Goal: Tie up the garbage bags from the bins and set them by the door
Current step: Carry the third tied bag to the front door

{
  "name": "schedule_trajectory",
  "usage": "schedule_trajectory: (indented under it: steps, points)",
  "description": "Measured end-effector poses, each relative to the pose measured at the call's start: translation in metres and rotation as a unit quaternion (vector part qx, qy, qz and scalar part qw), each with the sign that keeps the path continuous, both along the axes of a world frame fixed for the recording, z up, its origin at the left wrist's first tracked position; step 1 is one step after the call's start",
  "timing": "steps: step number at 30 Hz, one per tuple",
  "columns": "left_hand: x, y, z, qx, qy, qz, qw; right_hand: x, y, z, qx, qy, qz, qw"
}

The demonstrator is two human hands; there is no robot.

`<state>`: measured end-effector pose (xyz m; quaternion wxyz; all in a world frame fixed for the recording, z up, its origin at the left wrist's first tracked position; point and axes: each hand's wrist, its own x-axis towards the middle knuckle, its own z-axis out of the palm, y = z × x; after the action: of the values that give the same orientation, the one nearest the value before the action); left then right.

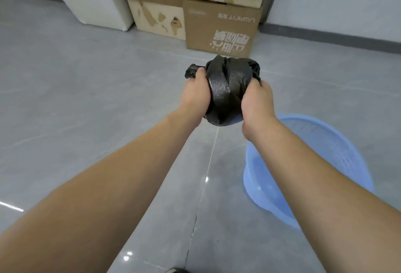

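Both hands hold a small black garbage bag (pixel 225 90) up in the air, above the grey floor (pixel 86 99) and just beyond the rim of the blue bin (pixel 338 149). The left hand (pixel 196 94) curls its fingers round a twisted end of the bag; the right hand (pixel 257 103) clamps its fingers on the other side. Cardboard boxes (pixel 219 27) stand beyond the bin, against the wall.

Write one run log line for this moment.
step: tying | black garbage bag: held up by left hand and right hand | blue bin: on floor
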<state>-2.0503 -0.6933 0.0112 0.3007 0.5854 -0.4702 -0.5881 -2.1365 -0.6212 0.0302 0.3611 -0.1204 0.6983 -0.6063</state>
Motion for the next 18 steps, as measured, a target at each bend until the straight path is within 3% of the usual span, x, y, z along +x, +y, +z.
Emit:
schedule_trajectory:
  steps: [4,11,14,18]
  points:
    - [-0.077,0.016,0.042,-0.049,0.012,-0.070,0.996,-0.063,0.028,0.040,-0.046,0.008,-0.064,0.997]
    - [-0.207,0.073,0.123,-0.057,0.016,-0.173,0.983,-0.182,0.096,0.112,-0.070,-0.036,-0.159,0.984]
    - [-0.250,0.093,0.222,-0.063,0.007,-0.205,0.977,-0.223,0.126,0.201,-0.070,-0.039,-0.193,0.978]
    - [-0.298,0.117,0.418,-0.126,0.011,-0.237,0.963,-0.269,0.160,0.381,-0.051,-0.014,-0.229,0.972]
